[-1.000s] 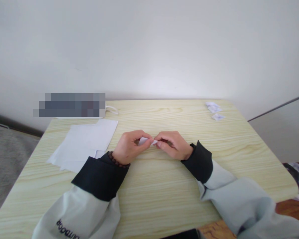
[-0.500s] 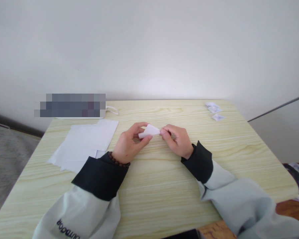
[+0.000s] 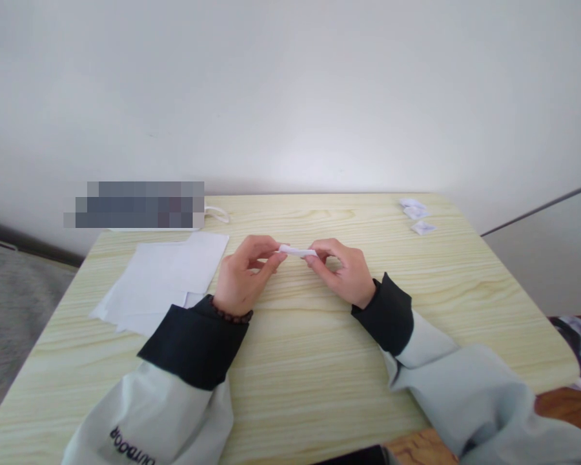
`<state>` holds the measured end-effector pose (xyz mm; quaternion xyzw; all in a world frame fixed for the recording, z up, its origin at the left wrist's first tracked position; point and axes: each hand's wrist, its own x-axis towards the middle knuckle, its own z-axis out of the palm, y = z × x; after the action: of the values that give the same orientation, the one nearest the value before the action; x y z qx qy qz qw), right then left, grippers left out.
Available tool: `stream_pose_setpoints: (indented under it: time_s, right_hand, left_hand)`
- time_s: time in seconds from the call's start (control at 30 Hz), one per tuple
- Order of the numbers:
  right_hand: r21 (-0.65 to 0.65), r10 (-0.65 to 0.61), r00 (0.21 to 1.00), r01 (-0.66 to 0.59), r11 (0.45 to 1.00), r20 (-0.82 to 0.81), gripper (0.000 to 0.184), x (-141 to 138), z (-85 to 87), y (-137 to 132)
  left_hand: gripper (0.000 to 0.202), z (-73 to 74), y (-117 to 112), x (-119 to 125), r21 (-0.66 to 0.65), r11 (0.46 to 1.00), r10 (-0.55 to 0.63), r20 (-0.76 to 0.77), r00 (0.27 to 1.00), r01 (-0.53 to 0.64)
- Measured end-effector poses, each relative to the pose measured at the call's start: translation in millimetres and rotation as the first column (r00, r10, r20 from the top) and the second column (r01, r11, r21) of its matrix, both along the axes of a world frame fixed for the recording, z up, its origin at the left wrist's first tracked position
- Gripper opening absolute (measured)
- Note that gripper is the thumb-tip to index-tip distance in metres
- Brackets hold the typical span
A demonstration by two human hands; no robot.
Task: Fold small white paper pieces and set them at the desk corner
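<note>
Above the middle of the light wooden table (image 3: 319, 387), my left hand (image 3: 244, 274) and my right hand (image 3: 341, 271) pinch a small folded piece of white paper (image 3: 297, 250) between thumb and fingertips, one hand at each end. The paper is seen almost edge-on, as a thin white strip held a little above the tabletop. Both wrists hover close over the table, with dark cuffs and pale grey sleeves behind them.
A loose stack of white paper sheets (image 3: 162, 278) lies to the left of my hands. Three small folded paper pieces (image 3: 416, 214) sit at the far right corner. A white object with a cord (image 3: 217, 213) rests at the back left, against the white wall.
The folded paper has been lifted off the table and turned, from lying low between the fingers to a flat face, then edge-on. Both hands moved slightly away from me.
</note>
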<state>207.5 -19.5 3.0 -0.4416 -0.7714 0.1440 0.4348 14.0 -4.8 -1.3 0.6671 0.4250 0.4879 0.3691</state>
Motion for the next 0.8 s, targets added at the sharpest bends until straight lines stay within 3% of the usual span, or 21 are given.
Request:
stream_pose_setpoints:
  time_s: [0.27, 0.7, 0.8]
  right_hand:
    - [-0.014, 0.072, 0.997, -0.072, 0.997, 0.009, 0.007, -0.7, 0.8, -1.4]
    - [0.064, 0.022, 0.996, -0.028, 0.998, 0.090, 0.010, -0.4, 3.3, -2.1]
    - [0.094, 0.007, 0.991, -0.020, 0.995, 0.132, 0.012, 0.0, 2.7, -1.9]
  left_hand:
    - [0.012, 5.0, -2.5, -0.1, 0.098, 0.995, 0.016, -0.119, 0.993, -0.004]
    - [0.012, 8.7, -1.0, -2.5, 0.296, 0.955, 0.070, -0.223, 0.972, 0.000]
    - [0.012, 6.8, -0.6, -2.7, 0.290, 0.957, 0.060, -0.201, 0.978, 0.001]
